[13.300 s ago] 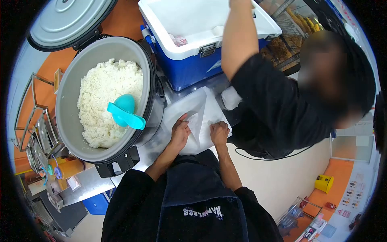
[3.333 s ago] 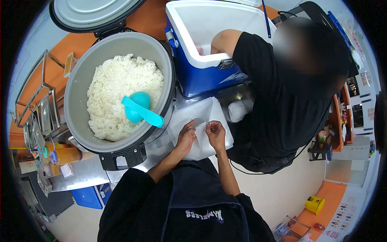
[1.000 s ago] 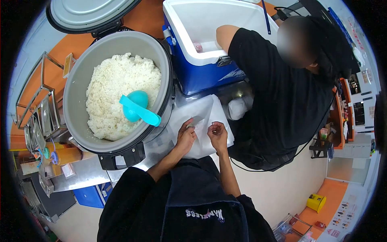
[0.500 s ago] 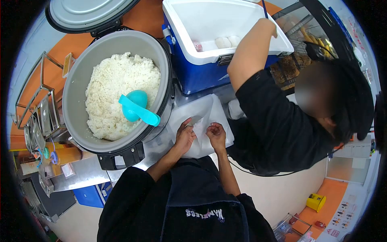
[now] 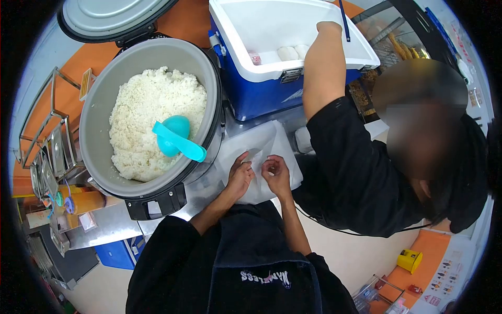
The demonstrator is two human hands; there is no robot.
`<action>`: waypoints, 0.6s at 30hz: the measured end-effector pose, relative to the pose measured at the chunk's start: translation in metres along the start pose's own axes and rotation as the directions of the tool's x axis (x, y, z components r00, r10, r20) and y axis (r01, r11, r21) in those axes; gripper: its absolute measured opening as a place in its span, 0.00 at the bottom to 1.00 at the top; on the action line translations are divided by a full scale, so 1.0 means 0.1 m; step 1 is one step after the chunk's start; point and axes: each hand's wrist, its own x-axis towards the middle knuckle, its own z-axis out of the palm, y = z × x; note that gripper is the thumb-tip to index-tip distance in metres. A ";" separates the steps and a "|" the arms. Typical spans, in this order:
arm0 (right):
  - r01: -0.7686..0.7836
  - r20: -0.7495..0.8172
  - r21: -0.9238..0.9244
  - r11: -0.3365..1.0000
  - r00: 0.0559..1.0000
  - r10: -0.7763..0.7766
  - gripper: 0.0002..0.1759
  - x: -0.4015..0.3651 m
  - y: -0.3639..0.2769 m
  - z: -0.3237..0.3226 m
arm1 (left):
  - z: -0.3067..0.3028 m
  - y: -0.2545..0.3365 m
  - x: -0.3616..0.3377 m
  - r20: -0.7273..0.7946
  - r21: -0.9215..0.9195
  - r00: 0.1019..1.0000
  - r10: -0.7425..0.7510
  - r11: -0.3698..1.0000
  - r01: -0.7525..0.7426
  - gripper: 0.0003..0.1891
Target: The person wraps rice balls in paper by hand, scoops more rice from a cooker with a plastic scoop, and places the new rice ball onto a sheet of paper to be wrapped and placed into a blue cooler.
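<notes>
My left hand [image 5: 240,178] is closed, pinching something small and pale that I cannot make out, over white paper sheets [image 5: 235,148] on the metal counter. Close to its right, my right hand [image 5: 275,174] has its fingers curled together above the same sheets; what they hold, if anything, is too small to name. Left of the sheets stands a big round cooker [image 5: 94,152] full of white rice [image 5: 151,104]. A turquoise scoop [image 5: 180,140] lies on the rice at its near right side.
Behind the sheets is a blue and white cooler [image 5: 256,97] with wrapped white items inside. A co-worker's arm [image 5: 327,68] reaches into it from the right, their body beside the counter. An open lid [image 5: 115,15] stands behind the cooker; metal containers [image 5: 57,149] are at far left.
My right hand has moved slightly left and up, nearer my left hand. The co-worker has leaned right, and their hand has dipped further into the cooler.
</notes>
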 end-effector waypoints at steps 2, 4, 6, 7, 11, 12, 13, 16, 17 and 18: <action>-0.036 0.029 -0.065 0.997 0.999 0.038 0.22 -0.01 -0.19 0.07 | 0.04 0.00 -0.03 0.022 0.003 1.000 0.018 1.000 -0.018 0.26; 0.024 0.049 -0.222 0.975 0.999 -0.014 0.22 0.00 -0.23 0.10 | 0.25 0.06 -0.13 -0.016 -0.027 0.999 0.037 0.999 -0.037 0.26; 0.043 0.055 -0.260 0.965 0.998 -0.030 0.22 0.00 -0.24 0.12 | 0.29 0.07 -0.15 -0.014 -0.001 0.999 0.032 0.999 -0.032 0.26; 0.059 0.059 -0.298 0.953 0.997 -0.043 0.22 -0.01 -0.24 0.12 | 0.30 0.07 -0.15 -0.013 0.024 1.000 0.024 0.999 -0.024 0.26; 0.056 0.077 -0.356 0.933 0.997 -0.031 0.23 -0.01 -0.31 0.13 | 0.29 0.03 -0.13 -0.001 0.056 0.999 0.039 0.998 -0.039 0.27; 0.034 0.079 -0.308 0.951 0.997 -0.010 0.23 0.00 -0.30 0.12 | 0.42 0.08 -0.19 -0.031 0.043 0.999 0.032 0.999 -0.031 0.27; 0.011 0.084 -0.257 0.966 0.996 0.011 0.23 0.01 -0.29 0.10 | 0.48 0.11 -0.22 -0.061 0.030 0.998 0.027 0.999 -0.025 0.26; -0.005 -0.021 0.084 0.996 1.000 0.007 0.23 0.04 -0.13 0.07 | 0.28 0.06 -0.14 0.046 0.104 0.998 0.033 0.994 -0.038 0.28; -0.022 -0.045 0.166 0.986 0.999 0.029 0.23 0.04 -0.10 0.03 | 0.23 0.03 -0.11 0.044 0.103 0.998 0.035 0.994 -0.039 0.28; -0.022 -0.045 0.165 0.986 0.999 0.030 0.23 0.04 -0.11 0.02 | 0.24 0.02 -0.12 0.036 0.123 0.997 0.063 0.990 -0.067 0.28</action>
